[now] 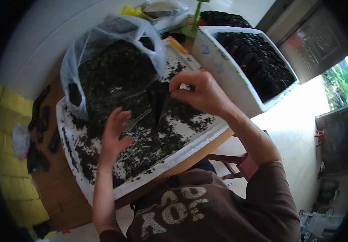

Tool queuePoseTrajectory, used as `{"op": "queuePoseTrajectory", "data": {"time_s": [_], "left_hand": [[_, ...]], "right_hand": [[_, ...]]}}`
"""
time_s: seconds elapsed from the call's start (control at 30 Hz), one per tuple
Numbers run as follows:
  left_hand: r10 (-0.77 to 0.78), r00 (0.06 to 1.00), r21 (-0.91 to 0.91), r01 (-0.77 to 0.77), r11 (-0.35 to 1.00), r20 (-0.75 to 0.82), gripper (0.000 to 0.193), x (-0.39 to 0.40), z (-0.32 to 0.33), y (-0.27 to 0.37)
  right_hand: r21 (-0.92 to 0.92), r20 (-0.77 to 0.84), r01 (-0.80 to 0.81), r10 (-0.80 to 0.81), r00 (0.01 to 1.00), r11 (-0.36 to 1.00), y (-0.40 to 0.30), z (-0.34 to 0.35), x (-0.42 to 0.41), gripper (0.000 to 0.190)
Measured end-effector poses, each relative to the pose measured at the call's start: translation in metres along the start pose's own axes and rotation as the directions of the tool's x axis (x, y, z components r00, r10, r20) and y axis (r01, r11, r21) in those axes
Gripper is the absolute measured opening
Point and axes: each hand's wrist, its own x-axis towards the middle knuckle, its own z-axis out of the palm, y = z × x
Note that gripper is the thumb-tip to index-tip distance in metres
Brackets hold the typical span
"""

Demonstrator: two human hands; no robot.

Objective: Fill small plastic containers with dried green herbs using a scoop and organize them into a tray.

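Note:
In my right hand [192,90], thumb and fingers pinch the top edge of a black plastic pouch [157,104], which hangs narrowing to a point over the tray. My left hand [113,133] is raised with its fingers apart and nothing in it. Beside its fingers lies a clear plastic spoon [139,120], partly hidden by them. Dark, crumbly loose material [149,154] is strewn over the white foam tray [174,169]. A translucent plastic bag [74,66], its mouth wide, stands on the tray's far left and holds a large heap of the same-looking material.
Right of the tray stands a white foam box [225,66] packed with dark-filled black pouches [249,60]. Behind it is a green plastic stand [192,28]. Yellow stacked bundles [16,157] and dark scattered pieces [42,121] lie left on the wooden table [59,193]. A red stool [246,166] stands below.

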Motion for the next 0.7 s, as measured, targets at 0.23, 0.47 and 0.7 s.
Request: {"op": "queuePoseTrajectory", "data": {"time_s": [0.23, 0.47, 0.7], "left_hand": [[-0.116, 0.993, 0.124, 0.117, 0.985, -0.016, 0.072, 0.023, 0.047, 0.0], [-0.136, 0.984, -0.028, 0.134, 0.991, -0.116, 0.044, 0.02, 0.038, -0.016], [-0.073, 0.995, 0.059, 0.077, 0.995, -0.07, 0.051, 0.026, 0.041, -0.02]], "right_hand": [[-0.017, 0.036, 0.198, -0.197, 0.98, 0.98, -0.001, 0.056, 0.005, 0.013], [-0.539, -0.064, 0.251, -0.336, 0.94, 0.804, 0.02, 0.04, 0.002, 0.035], [-0.174, -0.01, 0.356, -0.363, 0.932, 0.918, 0.014, 0.068, -0.005, 0.026]]}}
